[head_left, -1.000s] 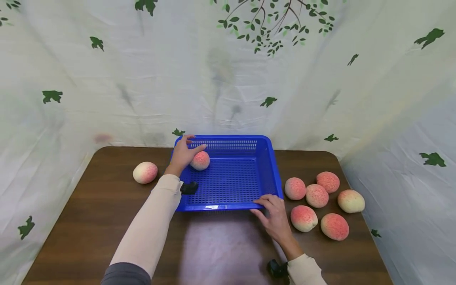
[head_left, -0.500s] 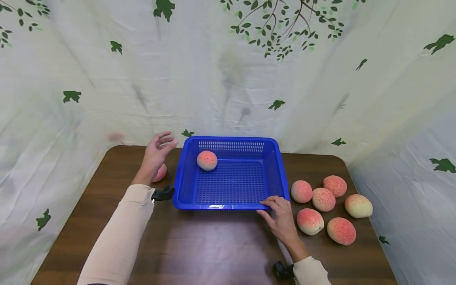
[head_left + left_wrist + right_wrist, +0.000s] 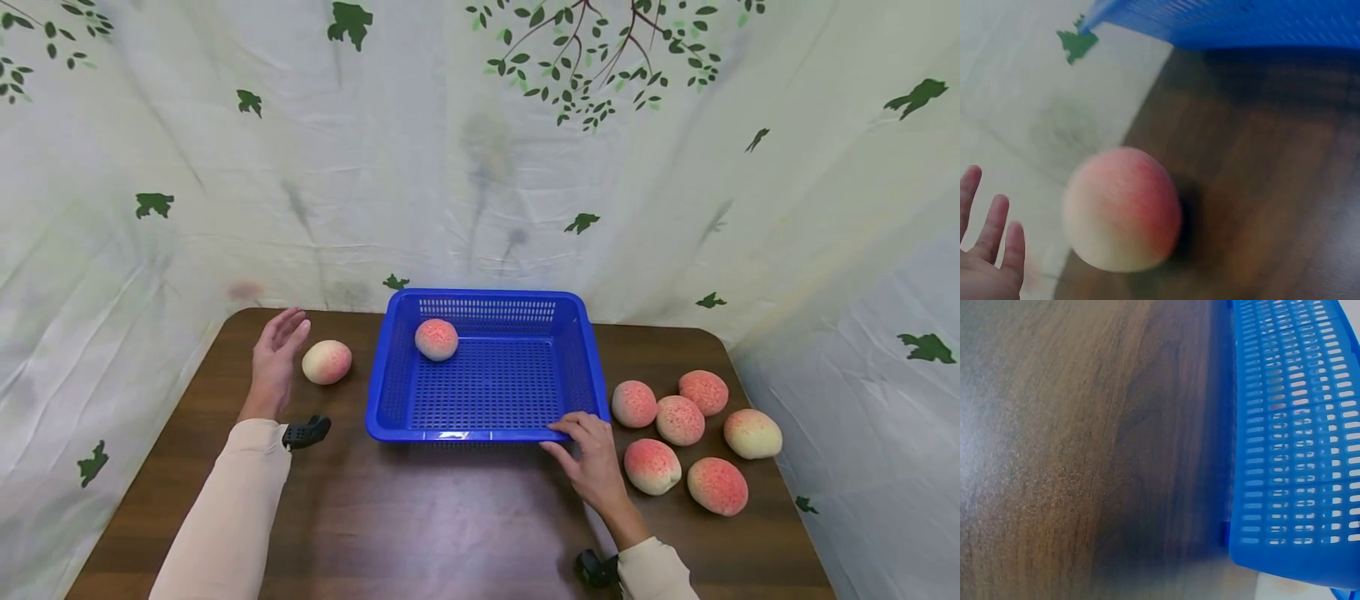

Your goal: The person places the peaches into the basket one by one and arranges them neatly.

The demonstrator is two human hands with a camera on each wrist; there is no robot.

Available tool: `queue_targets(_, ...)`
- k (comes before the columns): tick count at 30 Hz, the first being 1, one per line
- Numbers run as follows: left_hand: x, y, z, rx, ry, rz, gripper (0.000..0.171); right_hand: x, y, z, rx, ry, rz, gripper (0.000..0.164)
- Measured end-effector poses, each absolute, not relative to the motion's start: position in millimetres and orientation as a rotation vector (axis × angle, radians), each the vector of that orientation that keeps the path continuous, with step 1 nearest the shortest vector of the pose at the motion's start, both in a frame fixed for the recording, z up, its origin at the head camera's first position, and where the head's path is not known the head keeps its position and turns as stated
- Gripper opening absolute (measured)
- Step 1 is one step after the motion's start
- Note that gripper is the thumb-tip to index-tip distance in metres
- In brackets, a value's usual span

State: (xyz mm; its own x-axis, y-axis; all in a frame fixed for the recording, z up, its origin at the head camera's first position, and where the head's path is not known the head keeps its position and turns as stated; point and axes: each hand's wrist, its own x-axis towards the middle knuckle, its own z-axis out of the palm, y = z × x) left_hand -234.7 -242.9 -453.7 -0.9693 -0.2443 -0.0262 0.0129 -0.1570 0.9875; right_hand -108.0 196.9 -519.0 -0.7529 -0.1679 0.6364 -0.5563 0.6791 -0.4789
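Observation:
A blue plastic basket (image 3: 486, 436) sits at the middle of the table with one pink peach (image 3: 437, 340) in its far left part. My right hand (image 3: 595, 467) grips the basket's near right corner, fingers over the rim and thumb below it. On the left, my left hand (image 3: 273, 362) is empty, with its fingers extended, just left of a cream-and-pink peach (image 3: 327, 362) and apart from it. The left wrist view shows that peach (image 3: 1122, 209) large on the table, beside the spread fingers (image 3: 992, 228). No part of my right hand appears in the right wrist view.
Several pink and cream peaches, among them a pale one (image 3: 753, 433) near the right edge, lie right of the basket. The brown wooden table (image 3: 420, 525) ends at a white leaf-printed cloth (image 3: 420, 167) behind it.
My left hand has come out of the basket, leaving a peach inside, and moved left past the cream-and-pink peach. My right hand keeps its place on the rim. The head view has shifted slightly.

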Motion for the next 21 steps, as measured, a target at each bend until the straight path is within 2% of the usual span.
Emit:
queue_targets(4,-233.0,-246.9,-467.9,0.361,-1.960,-2.201,0.049,-108.6,197.2,-519.7,0.553,-2.332,0.931,0.028)
queue_targets(10,-230.1,-253.2,-489.9,0.462,-2.128,-2.068,0.058,-109.3,196.4,-521.2,0.551,-2.332,0.933,0.028)
queue_targets(21,-229.4,-257.2,-514.5,0.366,-2.470,-1.761,0.077,-108.2,197.2,-521.2,0.542,-2.346,0.926,0.028)
